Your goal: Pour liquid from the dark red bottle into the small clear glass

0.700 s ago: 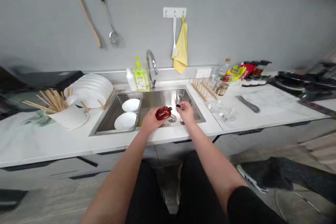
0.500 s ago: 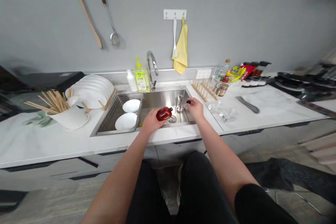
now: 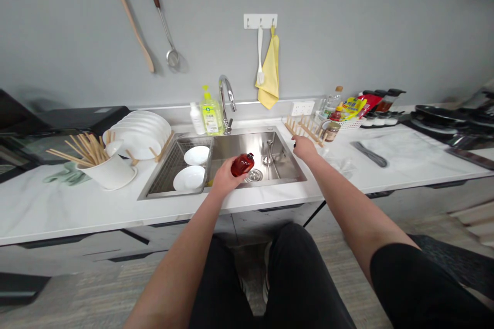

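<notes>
My left hand (image 3: 226, 177) is closed around a small reddish-brown bottle (image 3: 242, 164), tilted over the sink (image 3: 241, 145). Its uncapped dark neck points right. Just past the sink's right edge, my right hand (image 3: 306, 149) pinches a small black cap (image 3: 295, 145), mostly hidden by the fingers. The fingers are close to a wooden rack (image 3: 304, 131) on the counter. Below the bottle shows the round drain (image 3: 254, 175), and a metal fitting (image 3: 268, 153) stands up inside the basin.
A drainer basket (image 3: 158, 175) with two white bowls (image 3: 189, 178) fills the sink's left part. Behind rise the faucet (image 3: 227, 97) and a soap bottle (image 3: 211, 115). White plates (image 3: 135, 136) and a chopstick holder (image 3: 110, 172) stand left. Clear plastic (image 3: 343, 165) and grey tongs (image 3: 368, 154) lie right.
My right hand has moved right with the cap, from over the sink to the counter by the rack. My left hand still holds the bottle over the sink. The view has shifted slightly.
</notes>
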Demonstrator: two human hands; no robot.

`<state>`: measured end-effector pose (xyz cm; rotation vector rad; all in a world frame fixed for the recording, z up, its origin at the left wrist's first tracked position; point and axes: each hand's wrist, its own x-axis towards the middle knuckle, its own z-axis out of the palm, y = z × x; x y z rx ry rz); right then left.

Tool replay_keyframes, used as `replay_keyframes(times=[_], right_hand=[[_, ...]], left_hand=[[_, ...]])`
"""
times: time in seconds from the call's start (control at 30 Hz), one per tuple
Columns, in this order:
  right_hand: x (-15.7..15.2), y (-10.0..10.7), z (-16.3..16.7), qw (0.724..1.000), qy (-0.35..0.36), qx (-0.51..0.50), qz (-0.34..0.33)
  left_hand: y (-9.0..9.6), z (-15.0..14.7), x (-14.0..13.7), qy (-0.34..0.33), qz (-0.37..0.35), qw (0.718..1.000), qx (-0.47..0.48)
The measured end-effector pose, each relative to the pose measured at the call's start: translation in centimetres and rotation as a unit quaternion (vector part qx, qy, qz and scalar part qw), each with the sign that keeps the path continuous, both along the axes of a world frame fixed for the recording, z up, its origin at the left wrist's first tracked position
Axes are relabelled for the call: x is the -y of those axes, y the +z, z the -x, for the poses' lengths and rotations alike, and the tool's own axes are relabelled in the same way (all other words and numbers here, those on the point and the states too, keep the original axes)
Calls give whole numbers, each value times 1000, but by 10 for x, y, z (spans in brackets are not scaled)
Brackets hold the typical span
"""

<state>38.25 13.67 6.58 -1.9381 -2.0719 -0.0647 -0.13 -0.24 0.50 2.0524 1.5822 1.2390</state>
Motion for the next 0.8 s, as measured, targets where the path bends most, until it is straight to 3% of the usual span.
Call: replay_keyframes(times=[0.17, 0.37, 0.53, 0.67, 0.8], right_hand=[[-10, 4, -3, 999, -13, 22, 41], [-13, -5, -5, 997, -25, 38, 68], [-7, -7, -1, 997, -25, 42, 65], [20, -6, 14, 1000, -1, 31, 1], [74, -22, 38, 996, 61, -27, -57]], left_hand=[[0, 0, 0, 1, 0, 1000, -1], [2, -1, 1, 2, -1, 1000, 2], [1, 0, 1, 5, -13, 1000, 13], [-1, -1, 0, 5, -16, 1000, 25], [3, 1, 2, 19, -27, 997, 68]])
